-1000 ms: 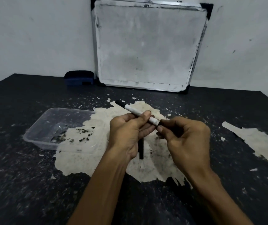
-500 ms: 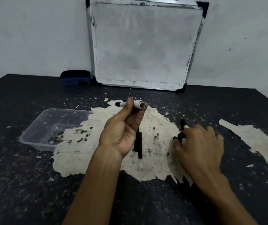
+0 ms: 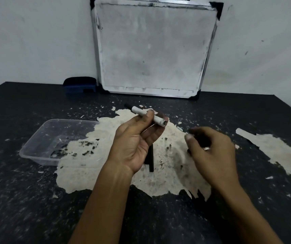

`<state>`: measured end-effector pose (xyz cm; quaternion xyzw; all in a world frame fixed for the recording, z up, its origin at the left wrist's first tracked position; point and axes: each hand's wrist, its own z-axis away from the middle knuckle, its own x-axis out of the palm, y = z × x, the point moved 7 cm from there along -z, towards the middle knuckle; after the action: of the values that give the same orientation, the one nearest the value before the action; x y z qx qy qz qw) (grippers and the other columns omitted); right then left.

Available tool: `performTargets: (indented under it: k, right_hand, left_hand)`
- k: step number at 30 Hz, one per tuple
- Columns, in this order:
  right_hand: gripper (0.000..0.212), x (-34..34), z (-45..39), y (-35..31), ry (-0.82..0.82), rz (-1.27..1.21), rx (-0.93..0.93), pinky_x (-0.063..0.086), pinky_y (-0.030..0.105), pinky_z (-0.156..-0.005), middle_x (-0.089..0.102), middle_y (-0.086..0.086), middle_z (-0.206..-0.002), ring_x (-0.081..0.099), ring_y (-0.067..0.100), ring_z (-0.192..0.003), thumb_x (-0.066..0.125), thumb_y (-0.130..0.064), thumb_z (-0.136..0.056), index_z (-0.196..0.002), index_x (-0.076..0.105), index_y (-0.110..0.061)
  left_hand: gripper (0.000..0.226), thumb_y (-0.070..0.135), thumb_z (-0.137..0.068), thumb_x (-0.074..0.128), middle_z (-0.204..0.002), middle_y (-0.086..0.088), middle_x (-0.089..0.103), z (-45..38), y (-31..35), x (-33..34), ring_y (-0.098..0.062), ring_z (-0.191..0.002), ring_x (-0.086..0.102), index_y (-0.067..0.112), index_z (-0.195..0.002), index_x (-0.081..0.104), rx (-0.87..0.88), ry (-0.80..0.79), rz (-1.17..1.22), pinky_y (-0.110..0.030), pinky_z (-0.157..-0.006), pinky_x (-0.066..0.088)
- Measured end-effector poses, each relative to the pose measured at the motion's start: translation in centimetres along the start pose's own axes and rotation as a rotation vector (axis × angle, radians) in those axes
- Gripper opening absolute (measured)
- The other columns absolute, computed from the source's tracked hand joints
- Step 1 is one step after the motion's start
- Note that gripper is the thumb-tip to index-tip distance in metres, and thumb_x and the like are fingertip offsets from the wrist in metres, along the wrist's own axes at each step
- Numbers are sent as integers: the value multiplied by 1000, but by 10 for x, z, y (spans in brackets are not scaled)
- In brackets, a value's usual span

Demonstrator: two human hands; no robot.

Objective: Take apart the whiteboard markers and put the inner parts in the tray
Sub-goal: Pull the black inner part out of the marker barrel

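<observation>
My left hand [image 3: 134, 143] is raised palm-up over the middle of the table and pinches a white marker barrel [image 3: 142, 113]. The barrel's black end points away to the left, and its open end [image 3: 164, 122] faces my right hand. My right hand [image 3: 210, 152] hovers just right of that open end, blurred, fingers curled and apart, and I see nothing in it. Two black marker pieces [image 3: 151, 161] lie on the table, partly hidden under my left hand. The clear plastic tray [image 3: 40, 136] sits at the left, with nothing inside that I can make out.
The black table [image 3: 26, 199] has large pale patches where its surface has peeled, and many flakes. A whiteboard [image 3: 155, 50] leans on the wall at the back. A dark blue eraser [image 3: 79, 86] lies to its left.
The marker's end piece came off. My right hand carried it down to the table on the right, then lifted back toward the barrel. My left hand turned the open end rightward.
</observation>
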<state>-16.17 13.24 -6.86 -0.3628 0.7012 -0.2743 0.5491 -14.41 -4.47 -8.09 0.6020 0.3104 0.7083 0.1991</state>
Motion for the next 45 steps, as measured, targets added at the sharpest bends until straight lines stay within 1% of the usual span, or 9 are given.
performTargets:
  k: [4,7,11,16,19,26,28,40,45]
  right_hand:
    - [41,46,19,3,-403,-1093,736,62,34,-55,73,22,-76,72,29,-64,44,-29,-100,-102,65,6]
    - [46,57,25,-2,-531,-1329,866,61,39,-63,71,27,-82,74,35,-68,42,-27,-100,-95,66,12]
    - [46,59,24,-1,-549,-1392,824,61,40,-64,69,26,-85,74,36,-68,43,-20,-99,-83,73,11]
    - [41,59,25,-4,-592,-1356,812,61,37,-63,72,29,-76,74,35,-65,44,-25,-99,-94,64,11]
    - [40,63,27,-3,-593,-1348,818,61,37,-65,72,27,-73,74,35,-64,44,-25,-99,-96,64,10]
    - [48,66,25,2,-583,-1337,811,59,39,-70,70,28,-79,74,36,-65,45,-23,-99,-79,74,10]
    - [43,66,26,1,-592,-1331,814,59,39,-71,69,27,-80,74,35,-65,46,-23,-98,-87,71,10]
    - [30,68,26,0,-625,-1310,837,61,33,-60,68,28,-77,72,33,-61,48,-18,-97,-94,65,7]
    - [30,69,26,1,-614,-1310,851,61,33,-59,68,27,-75,73,32,-60,49,-18,-96,-90,65,6]
  left_hand:
    - [21,23,-73,72,-89,-11,78,4,4,10,-15,-72,69,11,-90,68,110,-61,-355,-21,-52,50]
    - [19,10,-77,78,-84,-13,78,8,-1,16,-21,-67,73,7,-92,68,187,-109,-690,-32,-60,58]
    - [19,4,-78,77,-81,-18,78,10,-5,16,-32,-73,76,0,-93,68,186,-101,-748,-45,-72,62]
    - [12,6,-82,73,-84,-21,76,10,1,15,-11,-44,62,1,-91,67,136,-72,-587,-23,-47,51]
    - [18,5,-77,78,-78,-20,77,9,0,13,-25,-59,73,1,-91,68,187,-42,-753,-36,-58,60]
    - [22,5,-71,82,-72,-19,76,9,-1,11,-26,-58,73,-1,-88,69,157,-27,-714,-27,-50,54]
    - [21,5,-71,83,-71,-17,76,8,-1,11,-27,-59,74,1,-86,69,163,-21,-735,-29,-52,56]
    - [15,4,-69,84,-67,-4,76,8,8,11,-15,-63,73,11,-77,73,235,15,-795,-28,-56,57]
    - [15,1,-71,81,-66,-8,74,8,7,10,-13,-53,70,2,-83,71,199,13,-737,-25,-52,55]
